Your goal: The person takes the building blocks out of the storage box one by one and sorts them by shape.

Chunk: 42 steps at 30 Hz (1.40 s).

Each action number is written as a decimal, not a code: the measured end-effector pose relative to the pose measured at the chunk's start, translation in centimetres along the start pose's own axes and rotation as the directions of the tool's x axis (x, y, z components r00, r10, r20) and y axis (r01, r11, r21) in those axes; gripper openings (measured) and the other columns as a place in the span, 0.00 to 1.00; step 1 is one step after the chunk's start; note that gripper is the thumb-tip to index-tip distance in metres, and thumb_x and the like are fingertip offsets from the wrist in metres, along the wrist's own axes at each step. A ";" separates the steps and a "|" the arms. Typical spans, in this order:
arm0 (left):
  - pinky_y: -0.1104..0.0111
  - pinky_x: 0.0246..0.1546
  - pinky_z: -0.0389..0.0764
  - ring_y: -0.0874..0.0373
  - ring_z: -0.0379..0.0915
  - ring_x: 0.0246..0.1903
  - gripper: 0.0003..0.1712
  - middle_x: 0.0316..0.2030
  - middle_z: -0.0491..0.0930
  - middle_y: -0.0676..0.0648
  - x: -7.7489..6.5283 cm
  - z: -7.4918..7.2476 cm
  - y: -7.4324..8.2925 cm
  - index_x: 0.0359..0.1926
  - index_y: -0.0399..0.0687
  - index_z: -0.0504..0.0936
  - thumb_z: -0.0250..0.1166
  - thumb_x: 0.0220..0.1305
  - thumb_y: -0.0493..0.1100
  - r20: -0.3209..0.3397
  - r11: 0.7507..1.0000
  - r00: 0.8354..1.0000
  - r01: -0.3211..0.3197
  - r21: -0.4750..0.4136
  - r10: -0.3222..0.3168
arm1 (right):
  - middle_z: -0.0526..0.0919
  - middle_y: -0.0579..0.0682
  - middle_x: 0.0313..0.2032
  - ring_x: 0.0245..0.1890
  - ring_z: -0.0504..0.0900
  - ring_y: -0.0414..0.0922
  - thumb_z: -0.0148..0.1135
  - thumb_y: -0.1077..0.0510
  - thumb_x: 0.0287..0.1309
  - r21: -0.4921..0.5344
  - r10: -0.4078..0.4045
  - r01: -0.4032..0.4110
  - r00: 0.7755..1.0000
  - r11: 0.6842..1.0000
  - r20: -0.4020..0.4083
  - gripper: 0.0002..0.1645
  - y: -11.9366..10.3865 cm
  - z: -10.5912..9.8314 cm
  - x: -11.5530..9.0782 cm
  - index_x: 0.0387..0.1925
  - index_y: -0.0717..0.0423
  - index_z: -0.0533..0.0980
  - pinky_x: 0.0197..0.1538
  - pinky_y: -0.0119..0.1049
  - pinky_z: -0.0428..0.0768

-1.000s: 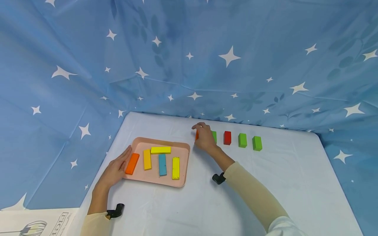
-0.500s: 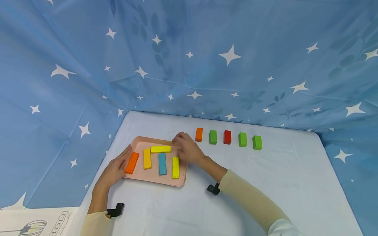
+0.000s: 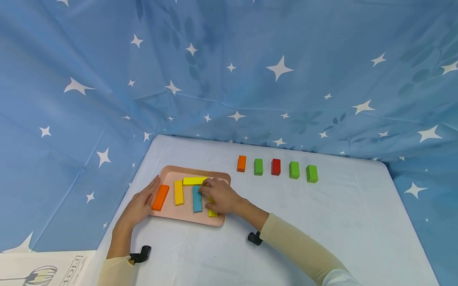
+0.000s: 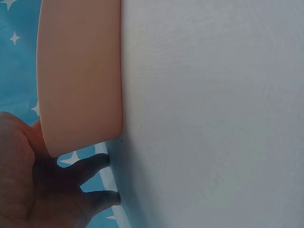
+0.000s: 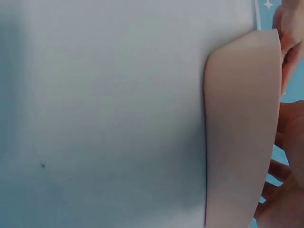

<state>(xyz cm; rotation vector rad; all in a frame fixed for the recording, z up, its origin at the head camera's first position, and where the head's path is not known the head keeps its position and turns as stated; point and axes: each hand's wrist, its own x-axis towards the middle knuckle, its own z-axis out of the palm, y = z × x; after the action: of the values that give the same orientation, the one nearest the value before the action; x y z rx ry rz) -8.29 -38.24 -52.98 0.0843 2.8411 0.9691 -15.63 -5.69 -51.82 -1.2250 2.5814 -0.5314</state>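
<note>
A pink tray [image 3: 171, 214] in the head view holds several rectangular blocks. Against its left rim rests my left hand [image 3: 137, 206], fingers extended, beside an orange block [image 3: 160, 197]; the left wrist view shows this hand [image 4: 52, 185] at the tray's side wall [image 4: 80, 76]. Over the right part of the tray is my right hand [image 3: 222, 196], its bent fingers near the top of a blue block [image 3: 197, 200] and partly covering a yellow block [image 3: 212, 213]. No grasp is visible. The right wrist view shows the right hand [image 5: 285, 190] beyond the tray wall [image 5: 242, 128].
An amber block [image 3: 179, 193] and another yellow block [image 3: 193, 181] lie in the tray. Right of it stands a row of blocks: orange [image 3: 241, 163], green [image 3: 258, 167], red [image 3: 276, 167] and two more green. A starred blue curtain [image 3: 229, 79] backs the white table [image 3: 304, 222].
My right hand has left the orange block of the back row and moved left and nearer, over the tray. That orange block still stands in the row. The left hand stays put.
</note>
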 end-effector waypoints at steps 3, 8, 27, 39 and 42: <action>0.39 0.76 0.57 0.38 0.48 0.81 0.36 0.84 0.48 0.49 0.0 0.0 0.1 0.83 0.53 0.50 0.50 0.81 0.36 0.002 1.000 1.000 0.002 0.000 -0.002 | 0.75 0.47 0.65 0.61 0.74 0.46 0.72 0.50 0.62 -0.004 0.005 -0.005 1.000 1.000 0.011 0.30 -0.1 0.2 0.0 0.66 0.44 0.78 0.66 0.43 0.77; 0.39 0.76 0.57 0.37 0.49 0.81 0.36 0.84 0.49 0.48 0.0 -0.1 0.1 0.83 0.52 0.51 0.50 0.80 0.35 0.000 1.000 1.000 -0.012 0.001 0.012 | 0.74 0.48 0.66 0.60 0.75 0.46 0.71 0.51 0.63 0.007 0.010 -0.010 1.000 1.000 0.012 0.30 -0.1 0.5 0.0 0.66 0.45 0.77 0.63 0.41 0.79; 0.39 0.76 0.57 0.37 0.49 0.81 0.36 0.83 0.49 0.47 0.1 0.1 -0.1 0.83 0.52 0.51 0.50 0.81 0.36 -0.009 1.000 1.000 -0.009 -0.002 0.009 | 0.74 0.45 0.64 0.59 0.75 0.47 0.74 0.41 0.59 -0.074 0.051 -0.047 0.997 0.996 0.056 0.35 -0.8 0.1 -1.1 0.66 0.42 0.76 0.63 0.44 0.78; 0.38 0.77 0.56 0.38 0.48 0.81 0.36 0.84 0.49 0.48 0.0 0.0 0.0 0.83 0.53 0.51 0.50 0.81 0.36 -0.006 1.000 1.000 -0.001 -0.005 0.001 | 0.73 0.47 0.65 0.61 0.72 0.45 0.76 0.41 0.58 -0.002 0.095 -0.096 0.980 0.995 0.172 0.33 -0.7 -0.9 -1.9 0.63 0.42 0.79 0.62 0.36 0.82; 0.38 0.77 0.56 0.38 0.48 0.81 0.36 0.84 0.48 0.48 0.0 0.0 0.0 0.83 0.53 0.50 0.50 0.81 0.36 -0.002 1.000 1.000 0.001 -0.008 -0.001 | 0.73 0.48 0.67 0.65 0.71 0.47 0.76 0.40 0.58 -0.007 0.082 -0.082 0.979 0.997 0.187 0.33 -0.7 -0.9 -2.0 0.63 0.42 0.79 0.66 0.39 0.81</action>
<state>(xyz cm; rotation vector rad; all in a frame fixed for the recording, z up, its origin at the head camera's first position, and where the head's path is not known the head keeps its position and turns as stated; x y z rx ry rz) -8.30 -38.17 -53.00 0.0812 2.8388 0.9802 -14.22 -4.27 -50.58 -1.1054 2.4607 -0.3805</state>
